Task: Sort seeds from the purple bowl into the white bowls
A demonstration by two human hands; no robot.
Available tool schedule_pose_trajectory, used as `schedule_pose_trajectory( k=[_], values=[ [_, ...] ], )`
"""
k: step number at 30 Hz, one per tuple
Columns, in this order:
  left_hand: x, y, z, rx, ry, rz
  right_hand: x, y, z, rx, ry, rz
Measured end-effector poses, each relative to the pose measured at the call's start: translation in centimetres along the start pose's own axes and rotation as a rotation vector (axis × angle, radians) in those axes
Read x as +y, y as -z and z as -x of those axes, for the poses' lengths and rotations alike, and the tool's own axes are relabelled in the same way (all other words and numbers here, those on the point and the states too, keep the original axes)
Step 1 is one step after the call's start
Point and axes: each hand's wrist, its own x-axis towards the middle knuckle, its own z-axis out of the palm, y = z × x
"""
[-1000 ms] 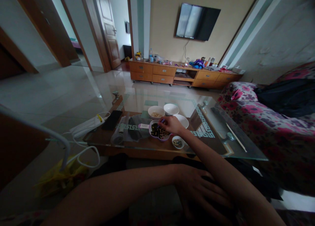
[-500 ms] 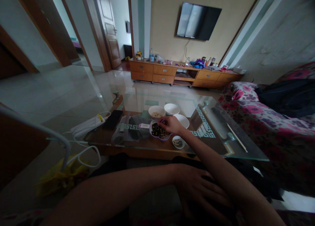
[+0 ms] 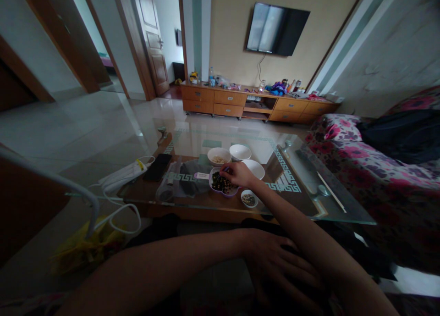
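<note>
My right hand (image 3: 238,173) is over a purple-rimmed, lobed dish (image 3: 229,195) holding dark and tan pieces. Its fingers are pinched together at the dish's far edge; what lies between them is too small to make out. Just right of the dish is a small white bowl (image 3: 250,206) with seed-like bits in it. Behind stand a white bowl (image 3: 212,154) with pale pieces, a second white bowl (image 3: 239,151) and a third white bowl (image 3: 257,169), partly covered by my hand. My left hand (image 3: 280,265) lies with fingers spread on my dark-clothed lap, beneath my right forearm.
The bowls stand on a glass coffee table (image 3: 292,208). To the left are a dark phone (image 3: 157,167), clear plastic packaging (image 3: 185,190), a white box-like device (image 3: 122,174) and a white cable (image 3: 129,207). A thin stick (image 3: 330,192) lies at the right, near the floral sofa (image 3: 374,155).
Almost nothing differs. My right hand has shifted very slightly left over the dish, still pinched; my left hand has not moved.
</note>
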Motion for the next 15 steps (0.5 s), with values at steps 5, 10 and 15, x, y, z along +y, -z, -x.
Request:
schedule_pose_trajectory(
  k=[5, 10, 15],
  values=[
    [-0.12, -0.46, 0.14, 0.147, -0.028, -0.024, -0.01, -0.05, -0.1, -0.005, -0.004, 0.024],
    [-0.05, -0.31, 0.08, 0.08, -0.012, -0.02, 0.16, -0.2, -0.17, -0.015, -0.003, 0.032],
    [0.16, -0.73, 0.16, 0.089, -0.014, -0.006, 0.42, -0.45, -0.26, -0.019, -0.018, 0.04]
  ],
)
